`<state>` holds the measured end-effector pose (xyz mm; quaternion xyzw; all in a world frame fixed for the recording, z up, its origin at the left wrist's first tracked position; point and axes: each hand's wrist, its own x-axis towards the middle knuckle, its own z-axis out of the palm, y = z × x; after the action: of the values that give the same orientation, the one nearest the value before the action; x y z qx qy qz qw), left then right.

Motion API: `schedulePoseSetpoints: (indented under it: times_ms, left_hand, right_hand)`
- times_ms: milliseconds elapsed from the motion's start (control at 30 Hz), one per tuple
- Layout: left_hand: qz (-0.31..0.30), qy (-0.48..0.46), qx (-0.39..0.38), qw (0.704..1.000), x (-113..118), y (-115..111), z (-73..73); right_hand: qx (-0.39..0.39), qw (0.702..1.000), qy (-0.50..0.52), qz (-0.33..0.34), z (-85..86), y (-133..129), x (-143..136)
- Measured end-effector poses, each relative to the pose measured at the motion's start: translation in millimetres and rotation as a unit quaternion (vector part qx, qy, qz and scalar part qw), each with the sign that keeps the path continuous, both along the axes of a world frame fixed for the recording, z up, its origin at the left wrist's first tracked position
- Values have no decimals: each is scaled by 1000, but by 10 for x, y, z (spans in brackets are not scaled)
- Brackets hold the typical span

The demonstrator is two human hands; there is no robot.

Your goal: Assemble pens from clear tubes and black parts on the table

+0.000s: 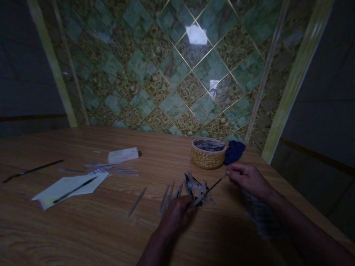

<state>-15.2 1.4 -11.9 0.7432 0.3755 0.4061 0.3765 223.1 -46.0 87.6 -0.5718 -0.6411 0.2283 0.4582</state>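
Observation:
My left hand (179,211) is closed round the lower end of a bunch of thin pale and dark strips (198,190) that fans out above the table. Between the pinched fingertips of my right hand (246,179) is the upper end of a thin dark stick (215,185), whose lower end reaches into the bunch. Several pale sticks (164,198) lie on the wood just left of my left hand, and a single one (136,202) lies farther left.
A woven basket (208,159) full of strips stands behind the hands, beside a dark blue cloth (235,151). Farther left are a pale box (123,155), papers (69,187) with a dark pen (74,190), loose strips and a long black strip (33,170). A tiled wall rises behind.

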Motion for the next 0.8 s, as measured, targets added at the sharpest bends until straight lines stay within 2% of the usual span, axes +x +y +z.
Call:
schedulePoseSetpoints:
  times_ms: [133, 333, 500, 633, 800]
  left_hand:
    - [-37, 64, 25, 997, -5, -13, 37]
    - [-75, 59, -23, 995, -14, 4, 41]
    - [-75, 45, -16, 996, -3, 11, 3]
    - [-90, 30, -40, 995, 1, 12, -19]
    - [-107, 55, -50, 992, -21, 33, -16]
  right_hand:
    - [-6, 999, 35, -20, 1, 56, -33]
    - [9, 996, 66, -59, -54, 111, -54]
    - [16, 996, 70, -60, -98, 134, -55]
    - [34, 994, 78, -69, -120, 145, -68]
    - [34, 992, 95, -71, -134, 142, -99]
